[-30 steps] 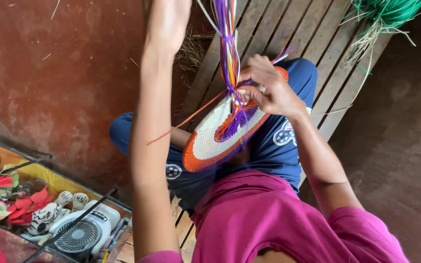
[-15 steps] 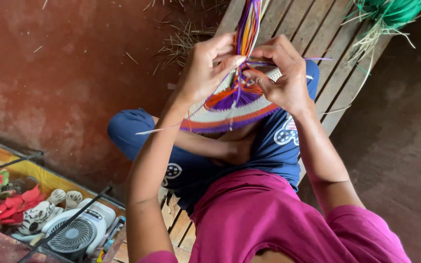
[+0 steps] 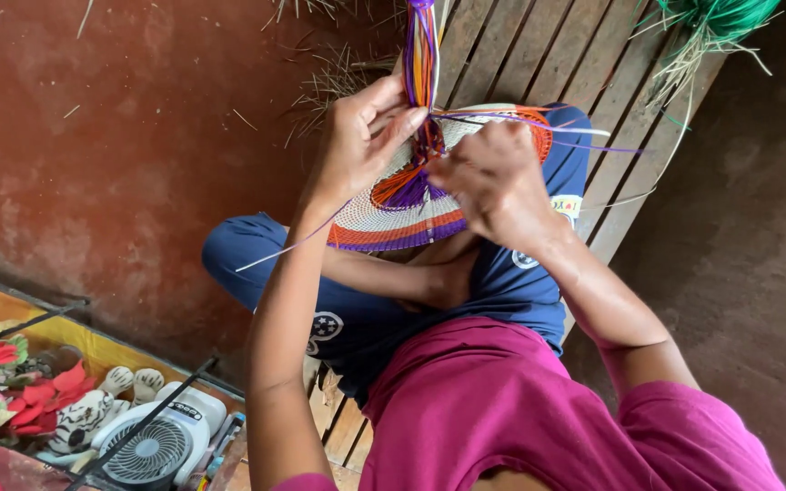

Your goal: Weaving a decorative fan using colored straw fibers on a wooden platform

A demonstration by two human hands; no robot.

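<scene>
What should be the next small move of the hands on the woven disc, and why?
Probably draw the pinched strand snug. The left hand pinches the purple and orange strands at the woven disc, the right hand presses beside it, and loose purple ends stick out sideways.

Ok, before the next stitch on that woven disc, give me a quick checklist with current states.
1. Left hand pinching the strand bundle at the disc: ok.
2. Right hand on the woven disc, fingers at its centre: ok.
3. Disc supported above the lap, tilted: ok.
4. Loose purple strands free of tangles: cannot tell.
5. Spare green fibre lying on the wooden bench: ok.
6. Working strand end visible: not ok, hidden under the fingers.
</scene>
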